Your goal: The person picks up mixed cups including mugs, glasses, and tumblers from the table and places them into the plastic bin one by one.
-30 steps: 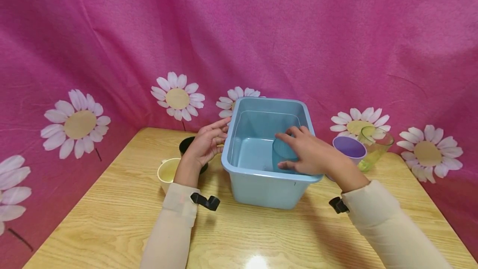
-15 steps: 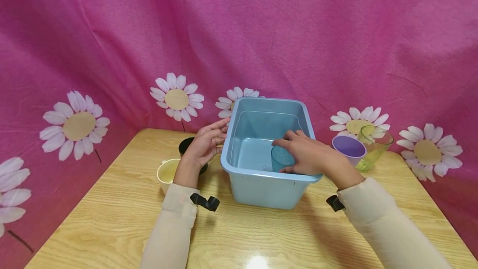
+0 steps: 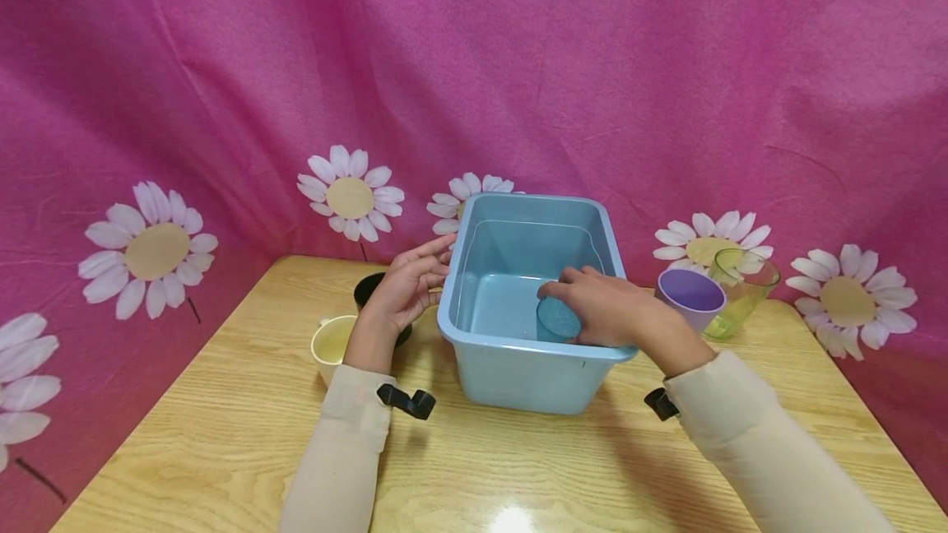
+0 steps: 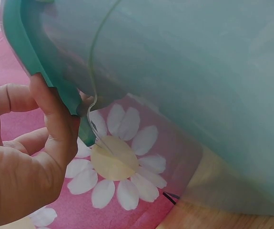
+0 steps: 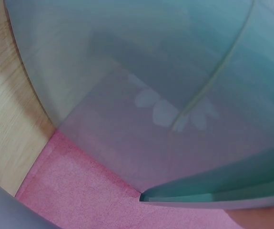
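Note:
A light blue plastic tub [image 3: 518,373] stands on the wooden table. Inside it, near its front right corner, a translucent blue cup [image 3: 557,321] is partly covered by my right hand [image 3: 611,308], which grips it from above with curled fingers. My left hand [image 3: 403,290] is at the tub's left side, its fingers bent loosely and fingertips right at the outside of the rim. In the left wrist view those fingers [image 4: 55,114] meet the edge of the tub's rim [image 4: 41,62]. The right wrist view shows mostly the tub's wall [image 5: 127,119], with the cup hidden.
A cream cup with a handle [image 3: 333,344] and a black cup [image 3: 368,288] stand left of the tub, partly behind my left arm. On the right are a purple cup [image 3: 692,294] and a tilted yellow-green clear cup [image 3: 744,294]. A pink flowered cloth [image 3: 474,64] hangs behind.
My right hand has closed around the blue cup and shifted slightly left, with the cup tilting a little. The left hand and the tub stay in place.

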